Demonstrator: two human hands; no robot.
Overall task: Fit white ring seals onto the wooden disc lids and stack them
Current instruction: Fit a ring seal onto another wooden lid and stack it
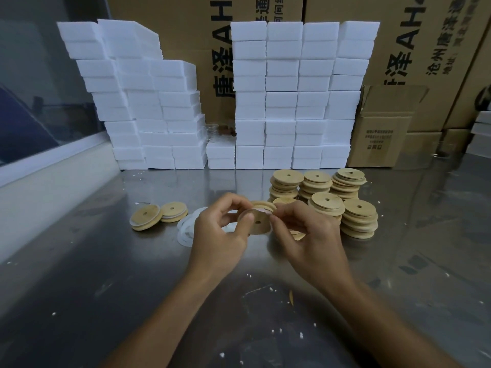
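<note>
Both forearms reach in from the desk's near edge, hands meeting above its middle. Left hand and right hand pinch one wooden lid between curled fingers and thumbs, tilted on edge, a white ring seal stretched partly round its rim. Loose seals lie just left — count unclear. Two sealed lids sit further left; five visible stacks of bare lids stand right, before white foam blocks along the far edge.

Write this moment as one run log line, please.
step: fitting seal | left hand: pinches white ring seal | right hand: holds wooden disc lid | sealed lids: left
</note>
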